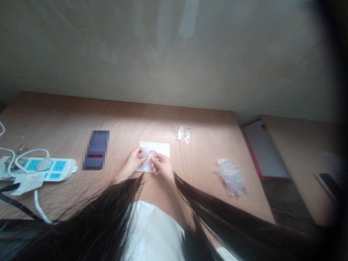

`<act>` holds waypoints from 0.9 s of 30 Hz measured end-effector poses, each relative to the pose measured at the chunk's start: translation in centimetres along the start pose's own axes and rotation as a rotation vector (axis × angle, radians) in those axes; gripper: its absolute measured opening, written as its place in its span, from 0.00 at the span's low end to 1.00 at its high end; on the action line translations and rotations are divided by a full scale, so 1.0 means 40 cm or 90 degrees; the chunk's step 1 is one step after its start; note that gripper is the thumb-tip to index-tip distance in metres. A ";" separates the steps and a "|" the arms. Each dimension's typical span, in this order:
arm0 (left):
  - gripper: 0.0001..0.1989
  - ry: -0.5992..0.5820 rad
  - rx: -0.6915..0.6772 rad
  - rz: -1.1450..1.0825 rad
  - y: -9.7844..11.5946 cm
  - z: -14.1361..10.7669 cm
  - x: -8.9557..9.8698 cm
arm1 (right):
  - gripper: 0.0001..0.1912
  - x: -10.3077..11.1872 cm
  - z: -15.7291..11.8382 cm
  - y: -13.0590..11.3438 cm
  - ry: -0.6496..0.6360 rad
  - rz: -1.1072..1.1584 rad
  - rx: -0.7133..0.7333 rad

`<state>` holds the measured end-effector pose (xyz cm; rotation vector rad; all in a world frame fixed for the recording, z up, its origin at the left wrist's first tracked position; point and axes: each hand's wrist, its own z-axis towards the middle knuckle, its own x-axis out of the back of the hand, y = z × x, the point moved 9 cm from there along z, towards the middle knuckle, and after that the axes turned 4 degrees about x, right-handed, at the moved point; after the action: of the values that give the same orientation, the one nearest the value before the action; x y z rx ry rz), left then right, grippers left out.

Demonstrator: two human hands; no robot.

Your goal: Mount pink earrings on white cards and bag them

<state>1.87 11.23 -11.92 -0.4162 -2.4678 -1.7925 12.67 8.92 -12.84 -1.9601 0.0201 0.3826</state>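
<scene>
My left hand (133, 159) pinches the left side of a small clear plastic bag (147, 152) in the head view. From the right, my right hand (161, 163) has its fingers closed on the same bag. Small pinkish bits show by the right fingertips, too small to make out. Both hands are over a white square sheet (164, 148) lying on the wooden table. Beyond the sheet, a little to the right, lies another small clear bag (183, 134) with pale contents.
A stack of clear bags (232, 177) lies at the right of the table (201, 163). On the left are a blurred-out dark blue object (96, 148) and a white power strip (66, 168) with cables. Long hair hangs across the near side.
</scene>
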 end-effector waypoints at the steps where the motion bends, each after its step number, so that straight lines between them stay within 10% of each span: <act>1: 0.12 0.005 0.000 0.005 -0.001 0.000 0.002 | 0.14 0.001 0.000 0.000 0.003 0.001 0.000; 27: 0.11 0.064 0.000 0.025 -0.011 0.012 0.007 | 0.14 0.002 -0.007 -0.010 0.019 0.011 -0.005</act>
<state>1.54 11.60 -12.42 -0.3628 -2.3760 -1.7537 12.89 8.84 -12.40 -1.9738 0.0561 0.3648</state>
